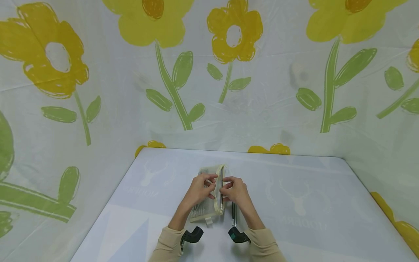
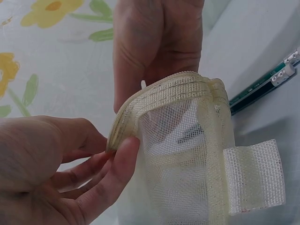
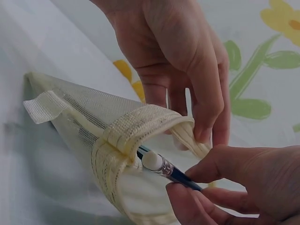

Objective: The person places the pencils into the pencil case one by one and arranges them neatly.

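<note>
A cream mesh zip pouch [image 1: 204, 209] lies on the table with its mouth spread open. My left hand [image 1: 200, 190] pinches the zippered edge [image 2: 123, 115] of that mouth between thumb and fingers. In my right hand [image 1: 238, 191], thumb and fingertips pinch a dark pencil [image 3: 180, 177] with a white eraser and silver ferrule. Its eraser end shows at the pouch's opening in the right wrist view. Thin, pale, stick-like shapes show through the mesh in the head view. A white fabric tab [image 2: 255, 178] sticks out from the pouch's side.
More pencils [image 2: 267, 84] with white erasers lie on the table beside the pouch, close to my right wrist in the head view. The pale printed tabletop [image 1: 304, 196] meets flower-patterned curtains [image 1: 262, 109] at the back and sides.
</note>
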Demonstrator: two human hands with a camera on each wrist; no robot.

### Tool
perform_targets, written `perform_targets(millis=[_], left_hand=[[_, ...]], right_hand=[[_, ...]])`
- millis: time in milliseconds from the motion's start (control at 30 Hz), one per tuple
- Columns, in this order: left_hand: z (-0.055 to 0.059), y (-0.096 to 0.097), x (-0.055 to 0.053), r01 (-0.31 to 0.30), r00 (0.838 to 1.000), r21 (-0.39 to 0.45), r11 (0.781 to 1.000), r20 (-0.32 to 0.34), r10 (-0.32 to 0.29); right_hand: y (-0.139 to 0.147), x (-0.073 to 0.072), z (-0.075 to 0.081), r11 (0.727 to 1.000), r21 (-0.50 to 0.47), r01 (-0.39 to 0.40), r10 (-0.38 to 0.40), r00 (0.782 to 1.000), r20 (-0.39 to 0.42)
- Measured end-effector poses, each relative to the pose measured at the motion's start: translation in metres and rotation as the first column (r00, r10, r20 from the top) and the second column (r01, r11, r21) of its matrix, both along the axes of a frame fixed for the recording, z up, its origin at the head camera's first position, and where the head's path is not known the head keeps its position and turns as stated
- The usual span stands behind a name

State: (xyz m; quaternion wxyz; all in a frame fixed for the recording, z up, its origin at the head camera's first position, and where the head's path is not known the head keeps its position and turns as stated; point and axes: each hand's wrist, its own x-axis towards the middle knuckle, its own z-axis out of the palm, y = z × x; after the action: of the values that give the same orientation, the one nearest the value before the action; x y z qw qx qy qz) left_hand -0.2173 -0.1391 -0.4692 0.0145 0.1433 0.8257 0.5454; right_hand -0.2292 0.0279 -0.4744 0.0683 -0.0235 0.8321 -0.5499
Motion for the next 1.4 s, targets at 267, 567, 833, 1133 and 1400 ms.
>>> perform_targets(millis=[267,567,833,1133,1400], left_hand=[[0.0,0.001,0.0,-0.006,1.0,-0.014,1.0,0.0,0.006],[0.0,0.0,0.001,-0.003,1.0,-0.016,1.0,-0.008,0.003],[0.0,0.0,0.002,-0.005,1.0,-0.026,1.0,-0.009,0.005],[0.0,-0.001,0.002,-0.006,1.0,-0.021,1.0,-0.017,0.006],[0.001,-0.001,0.001,-0.009,1.0,-0.007,1.0,-0.009,0.009]], right_hand=[[-0.004,0.002,0.0,1.0,-0.01,-0.016,0.016,1.0,0.016],[-0.005,0.003,-0.002,1.0,-0.017,-0.022,0.023,1.0,0.012],[-0.005,0.006,-0.005,0.999,-0.022,-0.044,0.044,0.999,0.003],[-0.001,0.007,-0.008,0.999,-0.005,-0.035,0.035,0.999,-0.011],[0.013,0.012,-0.013,0.997,0.07,-0.009,0.011,0.999,-0.035]])
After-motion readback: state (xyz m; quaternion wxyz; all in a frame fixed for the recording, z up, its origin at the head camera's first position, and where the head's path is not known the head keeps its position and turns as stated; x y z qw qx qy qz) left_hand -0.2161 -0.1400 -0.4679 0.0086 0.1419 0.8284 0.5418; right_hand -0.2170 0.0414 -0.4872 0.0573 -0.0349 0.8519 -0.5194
